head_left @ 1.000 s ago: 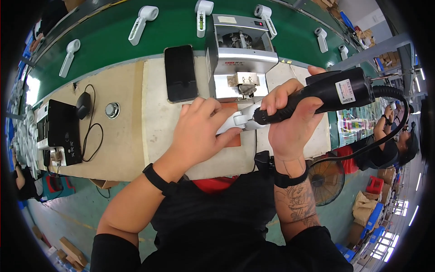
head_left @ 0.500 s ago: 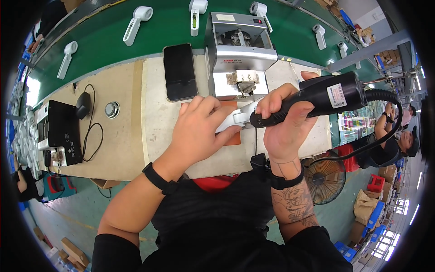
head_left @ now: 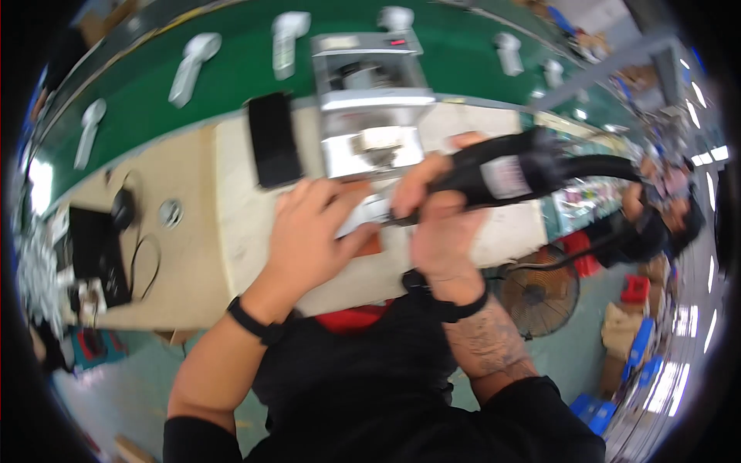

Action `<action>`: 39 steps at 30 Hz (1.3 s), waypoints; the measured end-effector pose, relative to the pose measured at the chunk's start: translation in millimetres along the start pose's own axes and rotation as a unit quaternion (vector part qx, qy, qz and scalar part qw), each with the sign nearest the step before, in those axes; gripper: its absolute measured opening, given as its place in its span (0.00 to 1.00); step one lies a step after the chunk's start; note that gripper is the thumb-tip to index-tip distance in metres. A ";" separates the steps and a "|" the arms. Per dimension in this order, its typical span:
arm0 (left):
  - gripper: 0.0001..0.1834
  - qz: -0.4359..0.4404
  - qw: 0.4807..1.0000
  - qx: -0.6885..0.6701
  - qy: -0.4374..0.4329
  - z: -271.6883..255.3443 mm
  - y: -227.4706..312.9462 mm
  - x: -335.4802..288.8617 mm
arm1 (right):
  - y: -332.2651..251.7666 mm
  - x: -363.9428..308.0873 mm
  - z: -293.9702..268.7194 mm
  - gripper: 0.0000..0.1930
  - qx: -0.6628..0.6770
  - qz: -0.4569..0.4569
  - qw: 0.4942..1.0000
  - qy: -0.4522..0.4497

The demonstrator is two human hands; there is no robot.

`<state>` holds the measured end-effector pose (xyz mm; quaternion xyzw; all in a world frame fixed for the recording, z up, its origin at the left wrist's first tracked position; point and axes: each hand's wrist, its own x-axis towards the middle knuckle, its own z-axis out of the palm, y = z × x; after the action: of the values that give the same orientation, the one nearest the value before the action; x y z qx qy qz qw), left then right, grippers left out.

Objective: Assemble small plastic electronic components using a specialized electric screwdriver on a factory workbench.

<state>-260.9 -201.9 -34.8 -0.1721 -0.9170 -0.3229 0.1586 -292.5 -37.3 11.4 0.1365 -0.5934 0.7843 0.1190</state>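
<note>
I see the left hand (head_left: 309, 231) pinching a small white part (head_left: 361, 215) between its thumb and fingers. The white part is near the middle of my view, over an orange pad (head_left: 372, 245) on the work table (head_left: 185, 282). The right hand (head_left: 444, 235) is curled around a fat black power tool (head_left: 482, 174), with the tool's front end pointing to 9 o'clock, at the white part. It is too blurry for me to tell if its tip touches. The tool's thick cord (head_left: 602, 167) goes off toward 3 o'clock.

Looking out from the white part, I see a grey machine (head_left: 374, 99) at 12 o'clock and a black phone (head_left: 274, 147) at 10. A round silver thing (head_left: 170, 214) sits at 9. Past the machine, white round-headed things (head_left: 193, 69) lie on a green belt (head_left: 239, 62). A big floor fan (head_left: 536, 293) stands at 4.
</note>
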 end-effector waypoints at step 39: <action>0.21 -0.194 0.956 0.204 0.076 -93.2 -235.1 81.1 | -55.3 -71.5 -150.2 0.42 -0.122 -0.023 0.982 0.140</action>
<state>-414.7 -417.0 -59.5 0.0704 -0.9644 -0.1653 0.1939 -217.4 120.4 -3.2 0.0235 -0.6589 0.7142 0.2350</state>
